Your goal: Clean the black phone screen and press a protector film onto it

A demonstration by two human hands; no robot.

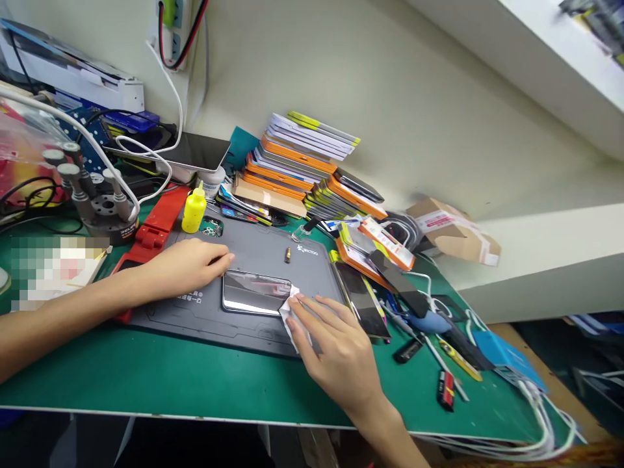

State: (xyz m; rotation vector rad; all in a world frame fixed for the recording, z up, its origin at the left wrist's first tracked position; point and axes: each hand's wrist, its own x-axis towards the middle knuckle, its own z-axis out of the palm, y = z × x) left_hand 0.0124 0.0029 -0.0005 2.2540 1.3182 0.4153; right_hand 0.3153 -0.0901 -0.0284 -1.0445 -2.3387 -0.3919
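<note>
A smartphone (256,292) with a dark, glossy screen lies flat on a grey work mat (312,253). My right hand (341,351) holds a crumpled white tissue (291,312) against the phone's right end, its fingers laid over the tissue. My left hand (192,263) is loosely closed at the phone's upper left corner; nothing shows between its fingers, and whether it touches the phone is unclear. Beyond the phone, a small brass-coloured piece (287,255) stands on the mat. A yellow squeeze bottle (194,209) stands behind my left hand.
Stacked phone-part boxes (297,162) lean by the wall. To the right lie another phone (363,299), a yellow cutter (459,359), a small black-and-red item (445,391) and cables (536,422). At left are a red hinged holder (151,234) and a round tool stand (104,211).
</note>
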